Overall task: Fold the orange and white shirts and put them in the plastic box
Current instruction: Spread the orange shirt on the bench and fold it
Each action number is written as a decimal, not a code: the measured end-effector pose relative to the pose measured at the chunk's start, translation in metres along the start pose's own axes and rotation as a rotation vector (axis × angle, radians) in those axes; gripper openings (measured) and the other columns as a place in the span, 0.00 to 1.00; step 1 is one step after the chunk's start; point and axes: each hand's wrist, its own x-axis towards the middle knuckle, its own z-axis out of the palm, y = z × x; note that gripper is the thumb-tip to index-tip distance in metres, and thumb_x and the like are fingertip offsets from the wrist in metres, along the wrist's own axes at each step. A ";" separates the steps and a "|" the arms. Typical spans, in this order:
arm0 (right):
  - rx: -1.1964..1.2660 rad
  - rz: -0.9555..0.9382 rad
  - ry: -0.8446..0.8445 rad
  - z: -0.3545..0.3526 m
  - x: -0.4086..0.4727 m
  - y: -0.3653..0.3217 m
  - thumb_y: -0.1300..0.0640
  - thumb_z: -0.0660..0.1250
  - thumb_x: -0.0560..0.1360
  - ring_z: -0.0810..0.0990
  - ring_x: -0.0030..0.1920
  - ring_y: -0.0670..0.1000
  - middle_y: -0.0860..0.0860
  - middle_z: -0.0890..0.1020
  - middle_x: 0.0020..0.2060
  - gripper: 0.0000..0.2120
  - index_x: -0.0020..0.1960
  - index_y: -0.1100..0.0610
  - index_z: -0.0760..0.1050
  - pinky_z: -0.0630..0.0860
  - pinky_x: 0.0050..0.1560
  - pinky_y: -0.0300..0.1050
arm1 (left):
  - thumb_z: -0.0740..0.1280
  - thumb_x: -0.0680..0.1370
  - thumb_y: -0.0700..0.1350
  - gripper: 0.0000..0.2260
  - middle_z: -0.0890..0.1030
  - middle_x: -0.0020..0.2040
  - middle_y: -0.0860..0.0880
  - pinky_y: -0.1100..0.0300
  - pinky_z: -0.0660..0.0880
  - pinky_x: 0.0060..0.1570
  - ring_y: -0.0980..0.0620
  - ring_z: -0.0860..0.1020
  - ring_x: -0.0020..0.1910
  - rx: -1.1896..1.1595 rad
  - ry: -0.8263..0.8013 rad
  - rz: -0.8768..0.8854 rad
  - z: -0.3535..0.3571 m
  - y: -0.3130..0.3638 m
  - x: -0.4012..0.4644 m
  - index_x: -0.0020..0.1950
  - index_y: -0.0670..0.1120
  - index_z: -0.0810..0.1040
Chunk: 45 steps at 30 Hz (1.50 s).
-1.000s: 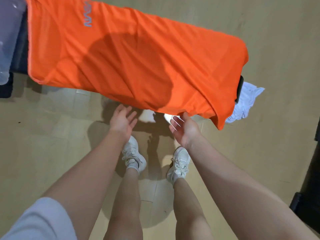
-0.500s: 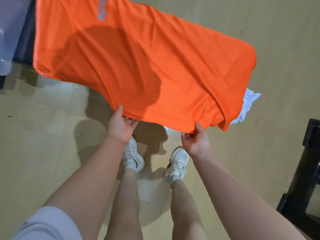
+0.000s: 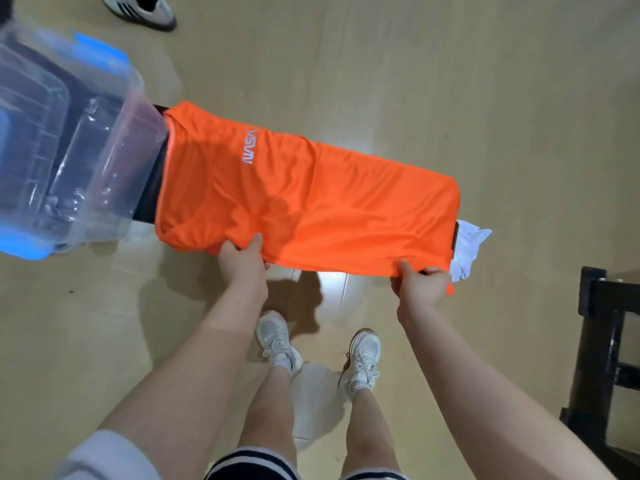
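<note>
Head view, looking down: the orange shirt [image 3: 311,206] lies spread over a narrow dark surface, of which only a black strip [image 3: 156,181] shows at the shirt's left end and a thin black edge at its right end. The shirt is printed with a pale logo [image 3: 250,147] near its far-left part and carries soft wrinkles across the middle. The left hand [image 3: 242,263] pinches the near hem, thumb on top of the cloth and fingers curled beneath. The right hand [image 3: 420,285] grips the near hem close to the right corner, fingers curled round a bunched fold, with a small orange tip showing past the knuckles. Both forearms reach forward from the bottom of the frame, well apart. The white shirt [image 3: 467,249] lies crumpled just beyond the orange shirt's right end, partly under it and hanging off the edge. The plastic box [image 3: 69,161] sits at the left, clear-walled with blue latches, its near wall touching or just beside the shirt's left end; I cannot tell whether anything lies inside. Below the hands, the person's two white sneakers [image 3: 280,344] stand on a pale wood floor [image 3: 519,98]. A black frame [image 3: 602,341] stands at the right edge. Another shoe [image 3: 138,10], white with dark stripes, shows at the top left.
</note>
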 end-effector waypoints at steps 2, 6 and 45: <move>-0.181 -0.136 -0.008 0.017 0.014 -0.020 0.60 0.70 0.69 0.74 0.29 0.51 0.50 0.72 0.33 0.16 0.50 0.57 0.64 0.77 0.44 0.52 | 0.69 0.74 0.40 0.08 0.75 0.42 0.48 0.66 0.74 0.23 0.54 0.73 0.32 0.021 -0.006 0.062 0.023 0.020 0.015 0.49 0.43 0.70; -0.412 -0.184 -0.121 0.050 0.057 -0.031 0.39 0.63 0.60 0.80 0.46 0.57 0.60 0.82 0.47 0.24 0.48 0.56 0.72 0.76 0.54 0.56 | 0.66 0.73 0.46 0.17 0.77 0.57 0.37 0.51 0.76 0.49 0.44 0.78 0.47 0.138 -0.108 0.051 0.062 0.040 0.047 0.59 0.41 0.70; -0.379 -0.517 -0.547 -0.072 0.150 -0.015 0.59 0.60 0.79 0.70 0.33 0.41 0.43 0.72 0.31 0.06 0.42 0.54 0.71 0.66 0.38 0.38 | 0.55 0.81 0.47 0.10 0.77 0.47 0.42 0.51 0.64 0.39 0.39 0.75 0.49 1.487 -0.685 1.038 0.181 -0.044 -0.068 0.52 0.42 0.71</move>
